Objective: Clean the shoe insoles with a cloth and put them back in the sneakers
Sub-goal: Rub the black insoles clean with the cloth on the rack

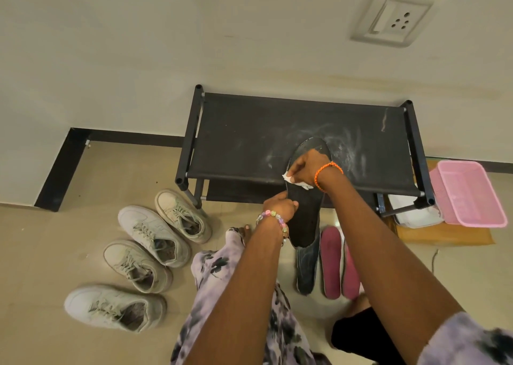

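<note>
Wiping step: left hand (280, 208) grips black insole (305, 209) over shoe rack (277, 134), right hand (305, 167) pinches cloth (290, 179); next likely refit into sneakers (155, 234) left of rack

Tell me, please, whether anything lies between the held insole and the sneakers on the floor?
Nothing visible does: bare floor separates the dark insole from the nearest sneaker, whose opening looks unobstructed.

view: one head-worn wide-angle camera, no second view to overlap
facing: forward and steeply down onto floor and wall base
nearness: close; both forearms enter from the lower edge
centre frame: black shoe rack (277, 131)
upper right: wall socket (392, 17), lines bowed by the lens
</note>
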